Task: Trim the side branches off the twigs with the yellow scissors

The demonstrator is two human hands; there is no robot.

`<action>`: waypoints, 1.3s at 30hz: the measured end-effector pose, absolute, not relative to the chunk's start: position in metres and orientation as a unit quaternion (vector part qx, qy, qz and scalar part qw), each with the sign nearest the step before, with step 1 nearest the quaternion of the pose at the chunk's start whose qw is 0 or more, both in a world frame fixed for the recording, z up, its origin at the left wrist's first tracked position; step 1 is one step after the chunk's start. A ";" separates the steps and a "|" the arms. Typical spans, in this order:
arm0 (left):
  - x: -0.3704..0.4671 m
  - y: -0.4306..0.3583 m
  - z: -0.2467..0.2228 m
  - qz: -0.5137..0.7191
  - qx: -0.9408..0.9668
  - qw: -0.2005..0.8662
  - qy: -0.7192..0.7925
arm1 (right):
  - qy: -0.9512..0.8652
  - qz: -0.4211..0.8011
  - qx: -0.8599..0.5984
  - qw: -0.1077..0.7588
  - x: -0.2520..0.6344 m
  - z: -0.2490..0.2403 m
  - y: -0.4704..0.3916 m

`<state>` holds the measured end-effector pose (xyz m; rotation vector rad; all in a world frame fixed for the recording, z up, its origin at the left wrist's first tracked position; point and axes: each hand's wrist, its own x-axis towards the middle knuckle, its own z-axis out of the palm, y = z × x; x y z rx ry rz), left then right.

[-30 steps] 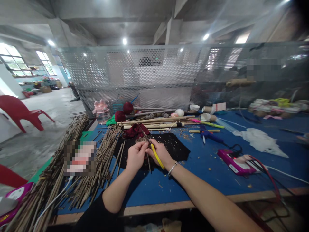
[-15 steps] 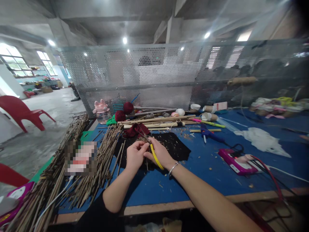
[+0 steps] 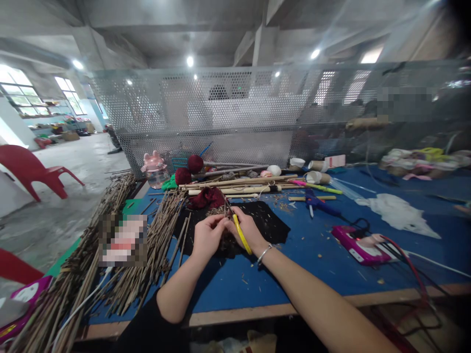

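Over a black cloth [image 3: 274, 223] on the blue table, my two hands meet. My right hand [image 3: 250, 231] is closed around scissors [image 3: 241, 236] with a yellow handle, their dark blades pointing away from me. Close beside the blades, my left hand [image 3: 208, 236] pinches a thin brown twig [image 3: 224, 208], mostly hidden by the fingers. Small plant scraps lie scattered on the cloth. Just beyond the hands sits a crumpled dark red cloth [image 3: 209, 197]. Long dry twigs [image 3: 154, 245] lie in a loose pile left of my left hand.
A pixelated phone-like object [image 3: 123, 240] rests on the twigs. To the right are a blue glue gun [image 3: 320, 203], a magenta power strip [image 3: 362, 245] with cables, and a white plastic bag [image 3: 399, 213]. Sticks, red balls [image 3: 195, 164] and a perforated metal screen [image 3: 235, 113] stand behind.
The scissors have turned more upright, their blades now pointing less to the left. Both hands have shifted slightly, and the twig's end now shows above the left fingers.
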<state>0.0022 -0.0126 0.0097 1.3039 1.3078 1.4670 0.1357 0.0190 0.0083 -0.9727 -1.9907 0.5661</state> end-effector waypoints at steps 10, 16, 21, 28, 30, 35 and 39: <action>0.003 -0.010 0.003 0.563 0.523 0.392 0.506 | -0.779 0.243 -0.396 0.421 0.136 0.005 0.022; 0.003 -0.012 0.005 0.564 0.520 0.398 0.503 | -0.792 0.242 -0.398 0.395 0.136 0.008 0.021; 0.002 -0.011 0.004 0.569 0.536 0.366 0.505 | -0.820 0.220 -0.384 0.363 0.140 0.007 0.022; 0.002 -0.012 0.004 0.560 0.551 0.352 0.509 | -0.823 0.198 -0.352 0.400 0.139 0.004 0.024; 0.003 -0.012 0.006 0.560 0.553 0.348 0.510 | -0.814 0.209 -0.353 0.411 0.137 0.004 0.023; 0.004 -0.014 0.007 0.570 0.547 0.354 0.500 | -0.794 0.245 -0.359 0.425 0.134 0.001 0.021; 0.004 -0.014 0.006 0.570 0.543 0.355 0.504 | -0.787 0.243 -0.383 0.418 0.132 -0.003 0.020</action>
